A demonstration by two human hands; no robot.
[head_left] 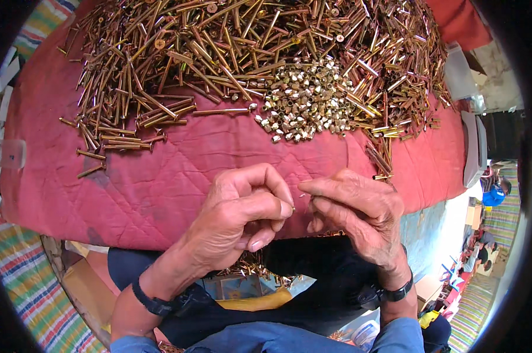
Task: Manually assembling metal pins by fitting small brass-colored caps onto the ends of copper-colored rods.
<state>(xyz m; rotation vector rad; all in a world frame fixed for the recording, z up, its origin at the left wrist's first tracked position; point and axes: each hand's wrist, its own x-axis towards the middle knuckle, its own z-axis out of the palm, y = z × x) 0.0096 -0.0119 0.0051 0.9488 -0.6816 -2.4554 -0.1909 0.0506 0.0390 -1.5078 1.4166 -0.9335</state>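
Note:
Just past the near edge of a red padded cloth (177, 194), my left hand (239, 209) is closed in a pinch. A tiny brass-coloured speck shows at its thumb and fingertip, too small to name. Facing it, a short gap away, is my right hand (360, 206), its index finger stretched towards the left hand and the fingers slightly apart; nothing can be made out in it. Beyond both hands lies a pile of small silvery-gold cone-shaped nuts (307, 100). Long brass-coloured screws (160, 59) are heaped behind and to the left, with thin metal tubes (389, 82) to the right.
Several loose screws (127, 141) lie on the cloth at the left. A clear plastic container (460, 73) and a grey-white bin (474, 147) stand at the right edge. More metal pieces (254, 267) lie below, near my lap. A person in blue (495, 194) is far right.

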